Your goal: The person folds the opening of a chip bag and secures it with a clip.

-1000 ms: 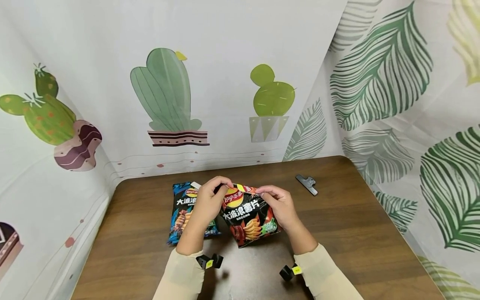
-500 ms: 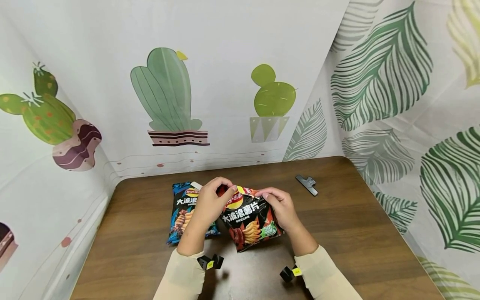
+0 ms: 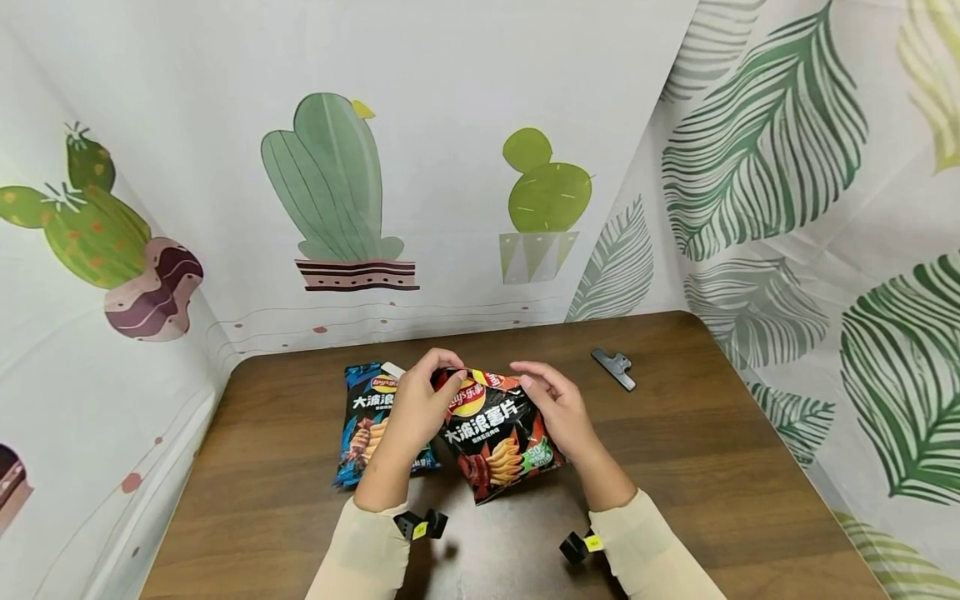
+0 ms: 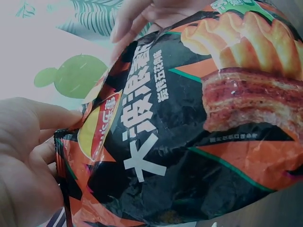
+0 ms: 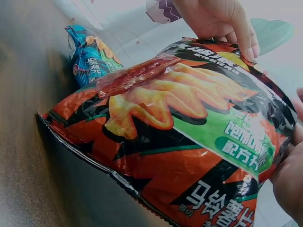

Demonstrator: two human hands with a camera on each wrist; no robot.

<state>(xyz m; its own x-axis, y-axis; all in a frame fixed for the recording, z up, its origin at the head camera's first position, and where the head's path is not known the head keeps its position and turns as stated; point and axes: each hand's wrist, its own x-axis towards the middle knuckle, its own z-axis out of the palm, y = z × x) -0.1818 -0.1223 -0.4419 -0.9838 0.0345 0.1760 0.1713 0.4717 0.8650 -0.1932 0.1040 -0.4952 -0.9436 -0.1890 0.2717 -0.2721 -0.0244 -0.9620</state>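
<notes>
A black, red and orange chip bag (image 3: 491,433) stands tilted between the two hands, its printed front turned toward the head camera. My left hand (image 3: 422,400) pinches the upper left edge of this bag between thumb and fingers, as the left wrist view also shows. At the upper right edge is my right hand (image 3: 558,408), with its thumb near the bag and its index finger stretched out, a gap between them. In the right wrist view that hand (image 5: 289,182) touches the bag's side. Whether the bag's top is torn open cannot be made out.
A blue and black chip bag (image 3: 367,417) lies to the left, partly behind the left forearm. A small white strip (image 3: 392,370) shows at its top. A grey clip (image 3: 615,368) lies at the back right of the wooden table (image 3: 712,467). Patterned cloth hangs behind.
The right thumb and fingers, which pinched the bag's upper right edge, have loosened and spread apart. The left hand keeps its pinch. The bag has shifted slightly toward the person.
</notes>
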